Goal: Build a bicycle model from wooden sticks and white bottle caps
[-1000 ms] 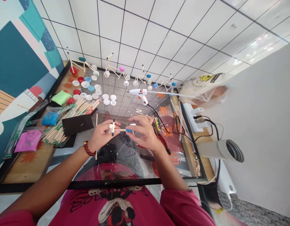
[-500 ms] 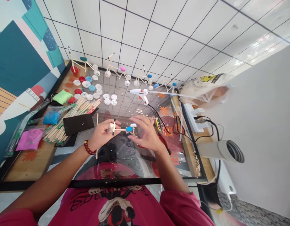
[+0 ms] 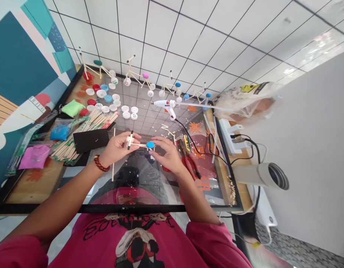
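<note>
My left hand (image 3: 117, 147) grips a small craft model of wooden sticks (image 3: 139, 145) at its white-capped end, where a black-tipped stick (image 3: 130, 140) stands across it. My right hand (image 3: 167, 154) holds the other end, with its fingertips around a blue bottle cap (image 3: 150, 145). The fingers partly hide the model's far end. A long thin wooden stick (image 3: 113, 163) stands upright just under my left hand, and it may be part of the model. A beaded red bracelet (image 3: 101, 163) circles my left wrist.
A white hot glue gun (image 3: 166, 107) lies beyond my hands, with several stick models (image 3: 135, 76) behind it. To the left are bottle caps, bundled sticks (image 3: 97, 124), black card (image 3: 90, 140) and bagged clay. Red-handled pliers (image 3: 188, 163) and a power strip (image 3: 229, 136) sit right.
My right hand has closed in from its spread position onto the blue-capped end of the model. Both hands and the model sit slightly higher in view.
</note>
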`<state>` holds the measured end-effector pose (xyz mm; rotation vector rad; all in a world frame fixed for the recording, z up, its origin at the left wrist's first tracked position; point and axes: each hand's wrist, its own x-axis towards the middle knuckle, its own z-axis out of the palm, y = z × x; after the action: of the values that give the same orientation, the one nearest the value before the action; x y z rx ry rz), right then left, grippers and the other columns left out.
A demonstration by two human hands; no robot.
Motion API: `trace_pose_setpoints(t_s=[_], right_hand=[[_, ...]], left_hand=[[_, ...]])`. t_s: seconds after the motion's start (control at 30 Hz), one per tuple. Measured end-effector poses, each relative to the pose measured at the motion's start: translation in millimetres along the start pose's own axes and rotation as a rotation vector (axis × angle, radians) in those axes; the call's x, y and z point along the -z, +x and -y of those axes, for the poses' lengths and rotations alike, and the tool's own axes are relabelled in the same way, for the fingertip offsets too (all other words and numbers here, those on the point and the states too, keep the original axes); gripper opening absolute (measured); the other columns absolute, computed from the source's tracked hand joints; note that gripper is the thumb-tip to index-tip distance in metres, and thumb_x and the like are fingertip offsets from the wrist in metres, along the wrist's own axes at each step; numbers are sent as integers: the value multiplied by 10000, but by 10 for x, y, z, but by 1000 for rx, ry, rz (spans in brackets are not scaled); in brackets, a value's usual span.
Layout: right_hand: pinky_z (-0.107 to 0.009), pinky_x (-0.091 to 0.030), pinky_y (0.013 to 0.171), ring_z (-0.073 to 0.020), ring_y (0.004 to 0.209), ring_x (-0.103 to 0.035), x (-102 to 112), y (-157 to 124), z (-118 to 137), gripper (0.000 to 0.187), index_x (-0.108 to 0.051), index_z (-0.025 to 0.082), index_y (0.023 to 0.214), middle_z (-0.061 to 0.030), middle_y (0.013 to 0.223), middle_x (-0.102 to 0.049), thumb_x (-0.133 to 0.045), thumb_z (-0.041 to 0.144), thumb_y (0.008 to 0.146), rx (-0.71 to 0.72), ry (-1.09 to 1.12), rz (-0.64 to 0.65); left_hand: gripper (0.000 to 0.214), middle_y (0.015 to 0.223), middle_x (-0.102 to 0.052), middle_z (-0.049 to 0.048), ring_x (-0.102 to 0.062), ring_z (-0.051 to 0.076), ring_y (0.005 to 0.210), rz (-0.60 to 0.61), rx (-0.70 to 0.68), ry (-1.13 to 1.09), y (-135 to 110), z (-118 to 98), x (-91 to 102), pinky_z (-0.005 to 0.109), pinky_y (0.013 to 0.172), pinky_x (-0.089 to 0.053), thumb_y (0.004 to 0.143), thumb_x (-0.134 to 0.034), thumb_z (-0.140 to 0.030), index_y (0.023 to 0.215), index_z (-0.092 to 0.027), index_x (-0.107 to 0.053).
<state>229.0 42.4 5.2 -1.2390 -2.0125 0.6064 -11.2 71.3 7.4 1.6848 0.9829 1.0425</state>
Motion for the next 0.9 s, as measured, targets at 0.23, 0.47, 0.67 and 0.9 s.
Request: trace_pose_setpoints(t_s=[0.23,0.47,0.67,0.9], right_hand=[[-460,-427,1085,-249,1226,-602,-23,8,56,497,-614,262,1275,-92,1282,-674,-763,358,811,15,26,-18],[-438,-440,1054,-227,1165,-633,-44,106,212,339,-647,250,1164,-72,1197,-714,-705,349,845,15,33,-101],[-446,-423,1039,-221,1120,-657,-96,149,256,144,-673,251,991,-61,1141,-735,-672,315,862,48,25,-132],[-466,-407,1032,-233,1114,-656,-121,163,213,91,-663,262,934,-55,1128,-741,-666,317,862,59,81,-117]], left_hand=[[271,1103,-739,115,-695,262,1051,20,-30,-42,30,58,14,398,957,-534,747,-800,-376,947,-194,-773],[254,1113,-736,113,-687,255,1059,-21,-54,-22,-7,25,-27,385,964,-525,754,-791,-365,942,-196,-770],[175,1060,-743,111,-700,229,986,-68,-60,-25,-20,42,-87,360,919,-535,778,-764,-356,827,-189,-765],[202,1042,-751,102,-701,223,972,-76,-30,-20,-27,40,-97,373,917,-548,800,-744,-389,822,-189,-765]])
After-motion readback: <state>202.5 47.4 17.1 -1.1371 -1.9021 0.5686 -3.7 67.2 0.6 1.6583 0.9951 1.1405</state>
